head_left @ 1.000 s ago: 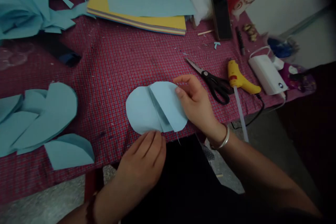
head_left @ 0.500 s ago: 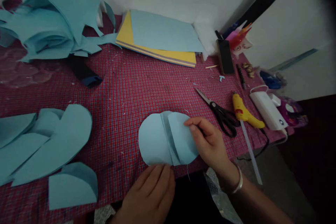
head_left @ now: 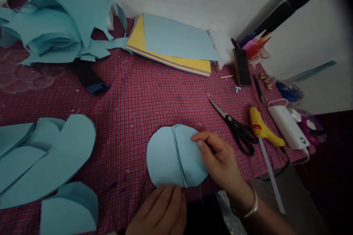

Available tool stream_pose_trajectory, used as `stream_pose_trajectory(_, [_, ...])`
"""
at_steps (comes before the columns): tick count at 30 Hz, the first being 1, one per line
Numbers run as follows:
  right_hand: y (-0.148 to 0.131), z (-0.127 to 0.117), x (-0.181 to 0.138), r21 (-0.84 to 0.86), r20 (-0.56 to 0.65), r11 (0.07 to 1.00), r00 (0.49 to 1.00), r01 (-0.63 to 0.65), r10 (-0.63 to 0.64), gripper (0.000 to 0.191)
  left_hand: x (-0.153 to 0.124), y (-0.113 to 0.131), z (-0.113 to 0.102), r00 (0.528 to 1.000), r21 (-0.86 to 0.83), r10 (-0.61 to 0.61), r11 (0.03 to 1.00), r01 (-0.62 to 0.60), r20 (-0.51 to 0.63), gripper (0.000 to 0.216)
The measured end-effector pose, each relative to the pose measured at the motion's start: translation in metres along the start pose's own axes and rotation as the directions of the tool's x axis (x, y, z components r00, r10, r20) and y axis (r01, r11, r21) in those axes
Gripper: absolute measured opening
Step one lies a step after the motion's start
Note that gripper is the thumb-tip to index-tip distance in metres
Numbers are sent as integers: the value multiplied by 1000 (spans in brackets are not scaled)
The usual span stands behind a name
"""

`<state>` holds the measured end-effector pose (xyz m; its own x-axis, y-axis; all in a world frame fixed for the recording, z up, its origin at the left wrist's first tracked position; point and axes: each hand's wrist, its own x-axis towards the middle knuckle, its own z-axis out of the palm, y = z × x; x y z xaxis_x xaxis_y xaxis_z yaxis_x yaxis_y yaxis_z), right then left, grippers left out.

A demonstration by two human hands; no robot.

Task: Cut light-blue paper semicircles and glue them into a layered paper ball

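Observation:
A light blue paper circle piece [head_left: 165, 158], made of folded layers meeting at a centre seam, lies on the red checked tablecloth [head_left: 138, 95] near the front edge. My right hand [head_left: 220, 161] presses its right half, fingers curled with thumb and forefinger on the paper. The fingers of my left hand [head_left: 162, 211] are together and rest at the piece's bottom edge by the seam.
Folded blue half circles [head_left: 49, 161] lie at the left, blue paper scraps [head_left: 55, 29] at the back left, a stack of coloured sheets [head_left: 173, 44] at the back. Scissors [head_left: 237, 128], a yellow glue gun [head_left: 261, 128] and a white power bank [head_left: 286, 125] lie to the right.
The right flap of the paper piece has been pressed down flatter against the other layers. The view has tilted up, so the table's back and the wall show more.

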<state>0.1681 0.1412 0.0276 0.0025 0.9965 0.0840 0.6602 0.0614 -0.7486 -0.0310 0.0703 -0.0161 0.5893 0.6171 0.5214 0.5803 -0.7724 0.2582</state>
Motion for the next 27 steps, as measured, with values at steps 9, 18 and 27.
stream_pose_trajectory(9, [1, 4, 3, -30, -13, 1000, 1000, -4, 3, 16, -4, 0, 2, 1000, 10, 14, 1000, -14, 3, 21])
stream_pose_trajectory(18, [0, 6, 6, -46, -23, 999, 1000, -11, 10, 17, -2, 1, 1, 1000, 3, -8, 1000, 8, 5, 22])
stream_pose_trajectory(27, [0, 4, 1, 73, -178, 995, 981, -61, 74, 16, -1, 0, -1, 1000, 8, 7, 1000, -7, 19, 22])
